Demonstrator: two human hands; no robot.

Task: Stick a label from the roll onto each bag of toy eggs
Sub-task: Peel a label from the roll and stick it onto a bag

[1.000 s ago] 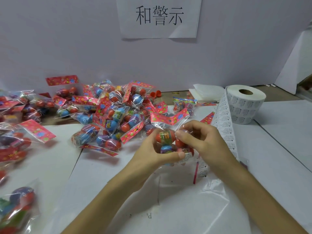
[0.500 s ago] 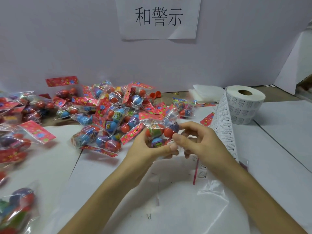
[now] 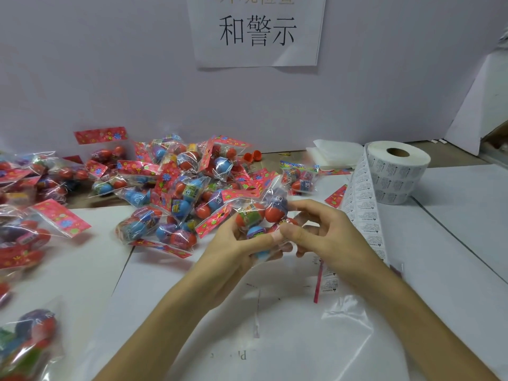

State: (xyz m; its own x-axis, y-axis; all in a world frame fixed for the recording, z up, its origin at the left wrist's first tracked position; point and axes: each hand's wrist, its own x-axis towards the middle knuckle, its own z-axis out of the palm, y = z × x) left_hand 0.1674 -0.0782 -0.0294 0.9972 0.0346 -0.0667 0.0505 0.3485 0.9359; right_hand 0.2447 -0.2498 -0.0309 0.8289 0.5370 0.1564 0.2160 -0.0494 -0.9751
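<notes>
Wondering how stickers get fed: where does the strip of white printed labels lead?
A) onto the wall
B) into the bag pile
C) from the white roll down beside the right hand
C: the strip of white printed labels runs off the white paper roll, past the right hand, which, with the left hand, holds a clear bag of toy eggs.

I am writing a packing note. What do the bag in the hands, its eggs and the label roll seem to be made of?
Bag: thin clear plastic film, glossy; it wrinkles and glints. Eggs: probably hard plastic, smooth, with a soft shine. Label roll: matte white paper, printed; its brownish core looks like cardboard.
</notes>
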